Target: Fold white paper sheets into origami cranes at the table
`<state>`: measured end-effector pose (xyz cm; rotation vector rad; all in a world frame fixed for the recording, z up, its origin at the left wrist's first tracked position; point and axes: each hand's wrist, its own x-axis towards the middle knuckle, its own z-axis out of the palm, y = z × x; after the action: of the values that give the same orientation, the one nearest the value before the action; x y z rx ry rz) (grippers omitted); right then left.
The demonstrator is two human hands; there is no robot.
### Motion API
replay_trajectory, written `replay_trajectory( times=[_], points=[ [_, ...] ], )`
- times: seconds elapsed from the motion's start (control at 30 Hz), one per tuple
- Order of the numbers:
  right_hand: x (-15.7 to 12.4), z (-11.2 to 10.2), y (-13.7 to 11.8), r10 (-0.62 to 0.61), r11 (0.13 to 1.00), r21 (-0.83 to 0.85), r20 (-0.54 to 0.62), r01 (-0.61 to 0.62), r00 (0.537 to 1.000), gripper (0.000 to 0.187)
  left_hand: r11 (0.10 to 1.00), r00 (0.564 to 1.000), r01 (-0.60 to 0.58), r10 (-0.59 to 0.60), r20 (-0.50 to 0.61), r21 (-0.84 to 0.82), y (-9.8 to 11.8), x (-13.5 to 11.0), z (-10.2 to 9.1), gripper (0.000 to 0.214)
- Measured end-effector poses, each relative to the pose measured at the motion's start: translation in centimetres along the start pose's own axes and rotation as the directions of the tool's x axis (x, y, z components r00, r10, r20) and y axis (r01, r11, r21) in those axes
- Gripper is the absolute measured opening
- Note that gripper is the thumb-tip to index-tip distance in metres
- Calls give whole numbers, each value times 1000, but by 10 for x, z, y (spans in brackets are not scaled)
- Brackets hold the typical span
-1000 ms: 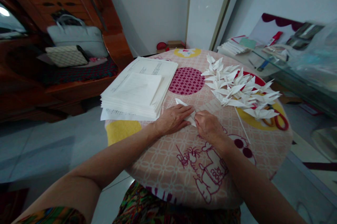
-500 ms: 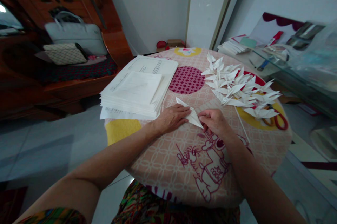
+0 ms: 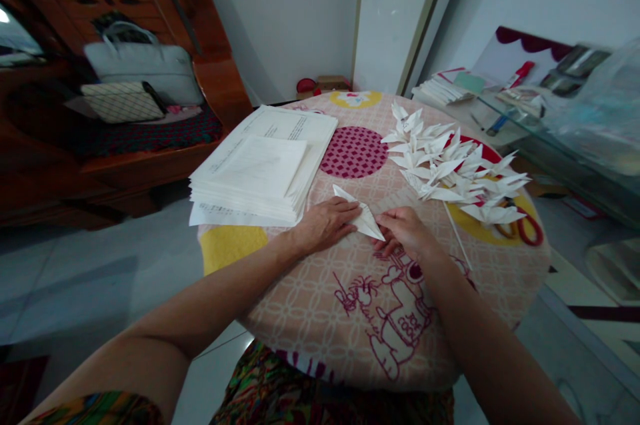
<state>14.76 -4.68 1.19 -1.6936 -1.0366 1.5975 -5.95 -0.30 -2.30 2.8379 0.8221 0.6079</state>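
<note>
A narrow white folded paper [image 3: 367,220], diamond-shaped with pointed ends, lies on the round table in front of me. My left hand [image 3: 327,222] holds its left side down, with curved fingers over the edge and the thumb nearer me. At the right edge, my right hand [image 3: 403,230] pinches the paper between thumb and fingers; some of those fingertips are hidden. A pile of white folded paper cranes [image 3: 440,158] spreads over the table's far right. To the left of my hands sits a stack of paper sheets [image 3: 245,178], with smaller square sheets [image 3: 267,162] on top.
Red-handled scissors [image 3: 529,230] lie by the cranes at the right edge. A thin white stick [image 3: 457,236] is right of my right hand. The patterned tablecloth [image 3: 310,305] covers the round table. A glass shelf [image 3: 555,138] stands beyond it, and a wooden bench [image 3: 175,155] at left.
Both hands keep their places on the folded paper. The right hand's fingers have shifted slightly at the paper's edge; the view has moved a little.
</note>
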Motion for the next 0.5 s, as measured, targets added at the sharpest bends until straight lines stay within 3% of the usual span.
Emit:
replay_trajectory(
  times=[0.33,0.5],
  points=[
    [-5,6,-6,30,998,-53,7,-30,1000,12,1000,1000,-23,23,-21,9,-1,0,-1,36],
    [-1,-9,-4,6,996,-94,54,-1,999,10,998,1000,-4,4,10,64,7,5,-1,35]
  ],
)
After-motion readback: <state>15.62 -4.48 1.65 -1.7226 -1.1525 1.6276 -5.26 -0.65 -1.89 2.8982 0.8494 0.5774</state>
